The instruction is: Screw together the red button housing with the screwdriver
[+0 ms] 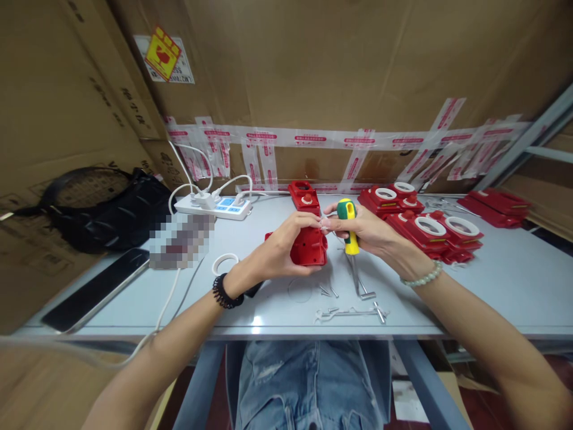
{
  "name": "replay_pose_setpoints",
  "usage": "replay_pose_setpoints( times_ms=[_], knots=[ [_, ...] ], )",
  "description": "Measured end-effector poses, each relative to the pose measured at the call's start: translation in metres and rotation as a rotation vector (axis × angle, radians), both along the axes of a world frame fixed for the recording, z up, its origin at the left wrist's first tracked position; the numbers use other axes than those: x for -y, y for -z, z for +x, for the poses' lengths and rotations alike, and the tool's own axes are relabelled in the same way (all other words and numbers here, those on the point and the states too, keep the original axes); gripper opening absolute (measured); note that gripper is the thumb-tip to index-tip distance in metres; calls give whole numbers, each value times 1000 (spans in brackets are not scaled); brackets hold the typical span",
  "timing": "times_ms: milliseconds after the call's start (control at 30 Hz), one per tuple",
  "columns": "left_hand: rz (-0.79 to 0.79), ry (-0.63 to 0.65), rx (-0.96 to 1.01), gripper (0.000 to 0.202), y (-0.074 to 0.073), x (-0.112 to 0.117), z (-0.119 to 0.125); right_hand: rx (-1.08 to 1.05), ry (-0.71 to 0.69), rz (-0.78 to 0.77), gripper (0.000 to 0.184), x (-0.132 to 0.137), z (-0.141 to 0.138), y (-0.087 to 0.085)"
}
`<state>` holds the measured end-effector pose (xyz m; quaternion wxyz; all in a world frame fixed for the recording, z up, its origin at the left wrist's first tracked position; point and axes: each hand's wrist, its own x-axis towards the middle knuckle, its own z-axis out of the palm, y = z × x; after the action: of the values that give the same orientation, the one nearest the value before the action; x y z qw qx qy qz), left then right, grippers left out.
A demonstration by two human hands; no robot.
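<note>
My left hand (286, 242) is wrapped round an open red housing (310, 254), its hollow side facing me. In my right hand (364, 230) a screwdriver (351, 242) with a yellow and green handle is tucked among the fingers, its shaft pointing down at the table. The right fingertips meet the left ones at the housing's upper right edge, on something small and whitish that I cannot make out. Just behind stands a red part with a round knob (306, 199). Several loose screws (329, 291) and metal rods with crosswise ends (351, 312) lie in front.
Red units with white rings (430, 227) are grouped at the right, and red covers (495, 208) lie farther right. At the left are a white ring (225, 263), a power strip (228, 208) with cables, a phone (96, 289) and a black bag (105, 209). Cardboard (335, 71) walls the back.
</note>
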<state>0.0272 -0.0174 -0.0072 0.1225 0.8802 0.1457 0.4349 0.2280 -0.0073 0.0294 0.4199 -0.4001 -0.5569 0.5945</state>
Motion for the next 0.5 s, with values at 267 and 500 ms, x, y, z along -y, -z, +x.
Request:
replay_pose_setpoints(
  times_ms=[267,500],
  knots=[
    [20,-36,7,64,-3,1,-2,-27,-6,37,36,3,-4,2],
    [55,-121,-57,57,-8,5,-5,-16,8,65,35,3,-7,7]
  ],
)
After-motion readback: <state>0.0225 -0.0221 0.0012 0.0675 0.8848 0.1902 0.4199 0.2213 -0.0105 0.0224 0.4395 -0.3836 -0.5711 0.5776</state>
